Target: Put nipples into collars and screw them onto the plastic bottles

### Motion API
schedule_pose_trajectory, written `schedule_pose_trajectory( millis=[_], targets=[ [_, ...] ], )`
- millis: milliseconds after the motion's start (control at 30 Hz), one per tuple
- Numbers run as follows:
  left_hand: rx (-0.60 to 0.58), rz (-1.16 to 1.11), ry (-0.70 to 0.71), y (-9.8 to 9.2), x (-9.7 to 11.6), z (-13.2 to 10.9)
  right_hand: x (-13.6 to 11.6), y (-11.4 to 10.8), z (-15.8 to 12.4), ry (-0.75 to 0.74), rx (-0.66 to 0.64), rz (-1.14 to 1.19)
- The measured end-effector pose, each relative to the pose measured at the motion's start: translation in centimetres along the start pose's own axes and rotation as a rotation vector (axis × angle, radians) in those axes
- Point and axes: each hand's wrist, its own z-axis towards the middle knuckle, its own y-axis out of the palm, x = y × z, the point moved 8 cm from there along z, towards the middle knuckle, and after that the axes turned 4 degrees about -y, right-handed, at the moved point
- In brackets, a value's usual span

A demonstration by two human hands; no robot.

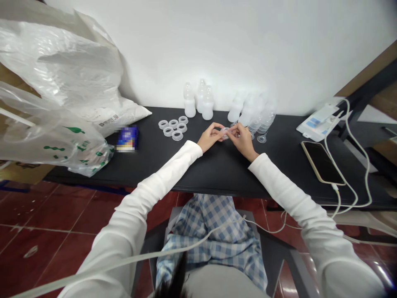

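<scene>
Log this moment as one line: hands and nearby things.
left hand: pinching translucent piece | right hand: same piece | loose rings: left of hands | bottles: upright

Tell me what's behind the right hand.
Behind the right hand stand several translucent bottles, with small clear pieces lying in front of them. The hand partly covers some pieces; anything it fully hides cannot be seen.
</scene>
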Motion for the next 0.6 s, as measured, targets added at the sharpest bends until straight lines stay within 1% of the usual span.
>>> schedule_pose_trajectory(
  millis=[100,200,367,500,600],
  targets=[
    [0.011,0.013,0.023,-0.2,-0.1,0.1,-0.5,0.1,-0.1,-0.045,-0.011,-0.055],
    [0.051,-0.006,0.038,-0.7,-0.1,0.2,-1.0,0.2,-0.2,-0.082,-0.034,-0.043],
    [0.073,-0.009,0.117,-1.2,0.5,0.4,-1.1,0.4,-0.3,-0.091,-0.033,-0.102],
    [0.104,0.077,0.192,-1.3,1.4,-0.1,-1.2,1.0,-0.6,-0.106,-0.054,-0.164],
    [0.117,0.159,0.209,-1.2,1.8,-0.5,-1.5,1.1,-0.6,-0.111,-0.05,-0.172]
  ],
)
